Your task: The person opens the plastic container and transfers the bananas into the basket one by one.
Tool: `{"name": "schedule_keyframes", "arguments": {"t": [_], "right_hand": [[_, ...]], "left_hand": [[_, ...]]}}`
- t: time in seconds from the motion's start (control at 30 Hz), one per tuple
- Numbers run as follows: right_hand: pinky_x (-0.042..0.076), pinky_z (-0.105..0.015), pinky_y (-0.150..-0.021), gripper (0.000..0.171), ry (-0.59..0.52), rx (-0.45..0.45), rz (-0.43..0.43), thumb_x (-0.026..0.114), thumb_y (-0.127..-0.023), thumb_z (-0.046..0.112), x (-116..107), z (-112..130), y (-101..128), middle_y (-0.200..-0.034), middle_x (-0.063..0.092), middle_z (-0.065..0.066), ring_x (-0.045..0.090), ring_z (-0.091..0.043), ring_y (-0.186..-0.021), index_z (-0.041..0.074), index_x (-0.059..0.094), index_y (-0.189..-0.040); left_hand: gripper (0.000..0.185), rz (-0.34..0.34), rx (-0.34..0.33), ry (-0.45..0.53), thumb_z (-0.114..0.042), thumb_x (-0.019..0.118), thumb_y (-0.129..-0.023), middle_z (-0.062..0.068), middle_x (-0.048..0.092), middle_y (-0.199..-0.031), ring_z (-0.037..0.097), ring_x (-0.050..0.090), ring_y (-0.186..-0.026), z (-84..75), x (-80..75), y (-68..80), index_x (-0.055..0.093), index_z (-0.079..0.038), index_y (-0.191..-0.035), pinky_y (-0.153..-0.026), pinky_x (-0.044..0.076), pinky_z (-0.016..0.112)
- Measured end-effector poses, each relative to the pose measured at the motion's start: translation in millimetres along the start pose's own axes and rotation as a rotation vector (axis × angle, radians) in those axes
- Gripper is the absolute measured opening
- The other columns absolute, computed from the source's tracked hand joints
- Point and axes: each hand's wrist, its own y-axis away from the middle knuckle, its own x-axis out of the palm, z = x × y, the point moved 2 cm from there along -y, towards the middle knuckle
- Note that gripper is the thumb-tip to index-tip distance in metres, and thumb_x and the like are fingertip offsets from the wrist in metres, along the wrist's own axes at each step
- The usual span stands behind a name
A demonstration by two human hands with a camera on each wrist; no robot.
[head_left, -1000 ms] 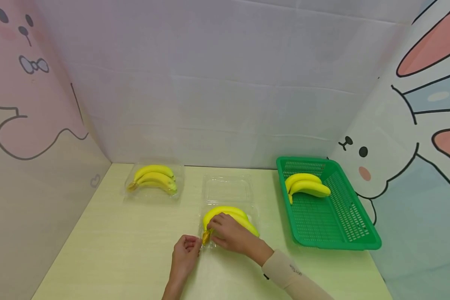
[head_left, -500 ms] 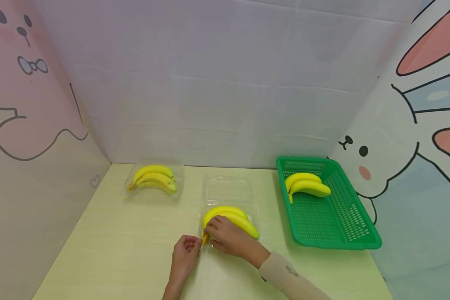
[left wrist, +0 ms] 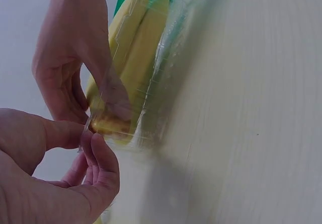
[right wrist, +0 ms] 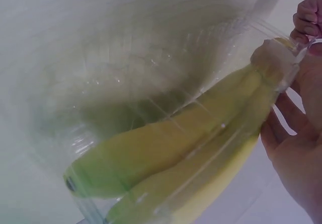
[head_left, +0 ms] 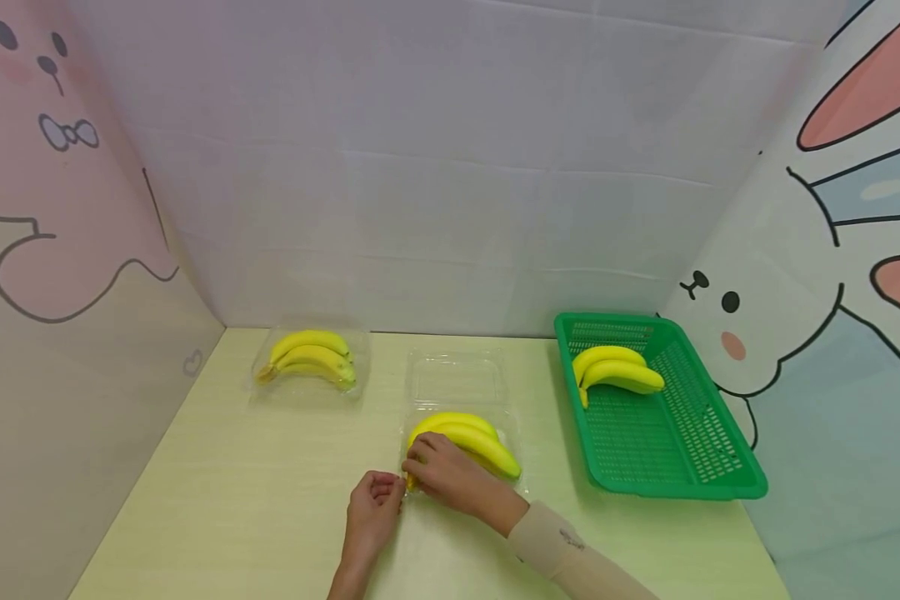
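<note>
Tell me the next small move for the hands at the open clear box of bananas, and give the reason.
Probably lift the bananas out by the stem. The right hand already grips the stem end, the box lid lies open behind, and the left hand pinches the box's near edge, seemingly steadying it.

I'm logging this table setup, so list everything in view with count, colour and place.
Table: one, pale yellow-green, under everything.
Open box: one, clear plastic, table centre, lid laid back.
Bananas in open box: one bunch, yellow, in its near half.
Closed box: one, clear, back left.
Bananas in closed box: one bunch, yellow.
Basket: one, green, right side.
Bananas in basket: one bunch, yellow, at its far end.
Walls: white, with rabbit drawings at the sides.
Left hand: pinches the open box's near left corner.
Right hand: grips the banana stem.
</note>
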Motion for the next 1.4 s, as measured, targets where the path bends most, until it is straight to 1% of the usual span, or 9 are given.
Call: {"name": "schedule_keyframes", "arguments": {"t": [0.2, 0.4, 0.57, 0.87, 1.1, 1.2, 1.27, 1.4], "right_hand": [[0.039, -0.031, -0.113, 0.017, 0.014, 0.017, 0.024, 0.076, -0.095, 0.025, 1.6, -0.1, -0.7, -0.115, 0.064, 0.005, 0.055, -0.019, -0.122, 0.022, 0.072, -0.111], [0.038, -0.03, -0.114, 0.02, 0.027, 0.018, 0.017, 0.075, -0.096, 0.025, -4.5, -3.3, -0.6, -0.116, 0.066, 0.006, 0.056, -0.018, -0.121, 0.021, 0.071, -0.114], [0.041, -0.03, -0.112, 0.022, 0.011, 0.002, -0.049, 0.075, -0.093, 0.021, -10.0, -7.7, -0.4, -0.114, 0.066, 0.004, 0.058, -0.018, -0.115, 0.018, 0.068, -0.113], [0.047, -0.031, -0.104, 0.021, 0.007, -0.01, -0.183, 0.072, -0.091, 0.018, -14.9, -12.9, -0.4, -0.108, 0.063, 0.002, 0.059, -0.018, -0.105, 0.017, 0.069, -0.111], [0.051, -0.032, -0.098, 0.023, 0.009, 0.027, -0.255, 0.075, -0.089, 0.017, -25.8, -17.0, -1.2, -0.106, 0.064, 0.0, 0.061, -0.02, -0.103, 0.013, 0.067, -0.11], [0.052, -0.031, -0.094, 0.023, 0.01, 0.043, -0.29, 0.075, -0.087, 0.015, -30.5, -18.6, -1.5, -0.105, 0.065, -0.001, 0.062, -0.02, -0.102, 0.012, 0.067, -0.108], [0.053, -0.031, -0.092, 0.022, 0.005, 0.052, -0.312, 0.074, -0.087, 0.013, -33.2, -19.5, -1.8, -0.105, 0.066, -0.003, 0.063, -0.021, -0.101, 0.011, 0.067, -0.108], [0.054, -0.031, -0.089, 0.021, -0.003, 0.071, -0.332, 0.074, -0.087, 0.011, -36.2, -22.5, -1.4, -0.108, 0.067, -0.005, 0.063, -0.021, -0.101, 0.011, 0.068, -0.107]], "left_hand": [[0.015, -0.012, 0.001, 0.001, -0.006, 0.067, -0.098, 0.01, 0.067, -0.087, 0.021, 0.066, -0.076, 0.1, 2.6, 0.7, 0.061, 0.005, -0.105, -0.061, 0.053, 0.021], [0.013, -0.028, 0.007, 0.017, -0.004, 0.064, -0.1, 0.011, 0.065, -0.084, 0.02, 0.065, -0.071, -0.7, 6.3, 2.3, 0.058, 0.006, -0.105, -0.059, 0.052, 0.021], [0.012, -0.034, 0.01, 0.049, -0.003, 0.062, -0.101, 0.011, 0.063, -0.081, 0.021, 0.064, -0.07, -1.2, 8.2, 3.2, 0.056, 0.006, -0.105, -0.058, 0.052, 0.021], [0.014, -0.036, 0.005, 0.058, -0.003, 0.063, -0.1, 0.012, 0.065, -0.085, 0.02, 0.065, -0.072, -1.1, 7.0, 2.8, 0.057, 0.008, -0.106, -0.059, 0.054, 0.021], [0.014, -0.039, -0.001, 0.048, -0.002, 0.063, -0.1, 0.012, 0.065, -0.086, 0.02, 0.065, -0.072, 0.4, 7.1, 2.4, 0.057, 0.008, -0.106, -0.06, 0.054, 0.021], [0.013, -0.045, -0.01, 0.048, -0.003, 0.063, -0.099, 0.013, 0.065, -0.086, 0.02, 0.065, -0.071, 2.3, 7.0, 1.7, 0.057, 0.008, -0.106, -0.06, 0.054, 0.022], [0.014, -0.047, -0.004, 0.041, -0.003, 0.063, -0.099, 0.013, 0.065, -0.085, 0.02, 0.065, -0.071, 3.3, 6.7, 1.3, 0.057, 0.008, -0.106, -0.06, 0.055, 0.022], [0.013, -0.044, -0.002, 0.036, -0.003, 0.063, -0.1, 0.014, 0.065, -0.085, 0.019, 0.064, -0.07, 4.1, 6.7, 0.8, 0.057, 0.007, -0.106, -0.06, 0.055, 0.022]]}}
